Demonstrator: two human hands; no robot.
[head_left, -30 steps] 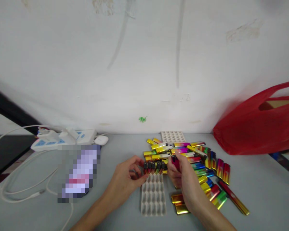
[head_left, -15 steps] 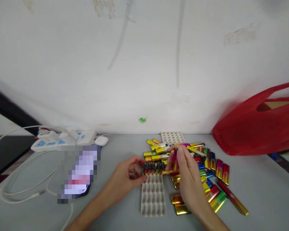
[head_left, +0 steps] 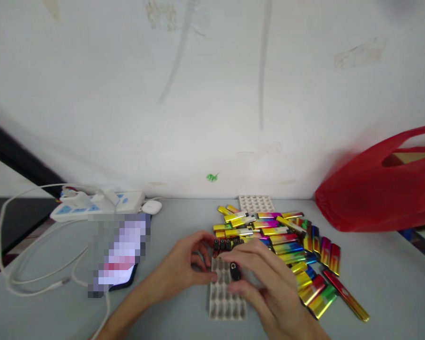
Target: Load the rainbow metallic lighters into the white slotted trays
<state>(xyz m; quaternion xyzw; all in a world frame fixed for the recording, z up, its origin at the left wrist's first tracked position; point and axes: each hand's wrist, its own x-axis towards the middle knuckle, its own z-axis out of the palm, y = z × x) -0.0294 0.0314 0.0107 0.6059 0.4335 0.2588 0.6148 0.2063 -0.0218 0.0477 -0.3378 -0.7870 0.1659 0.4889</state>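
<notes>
A pale grey tray with rows of oval pockets point(head_left: 227, 309) lies in front of me. Several black-ended lighters point(head_left: 222, 244) stand upright in its far row. My left hand point(head_left: 186, 262) is at the tray's left side, thumb on the edge and fingers curled around the far corner beside the standing lighters. Between thumb and fingers, my right hand point(head_left: 269, 283) pinches one lighter point(head_left: 234, 271), its black end up, over the tray's right part. The hand hides the lighter's lower body and some pockets.
Shiny multicoloured lighters point(head_left: 286, 248) are heaped right of the tray, with a second pocketed tray point(head_left: 257, 203) behind them against the wall. A red bag point(head_left: 375, 198) stands far right. At left are a phone point(head_left: 122, 255), a power strip point(head_left: 99, 205) and white cables point(head_left: 38, 290).
My right hand has moved left and nearer to me, bringing its lighter from above the heap to over the tray. My left hand stays at the tray's edge. The view has shifted slightly.
</notes>
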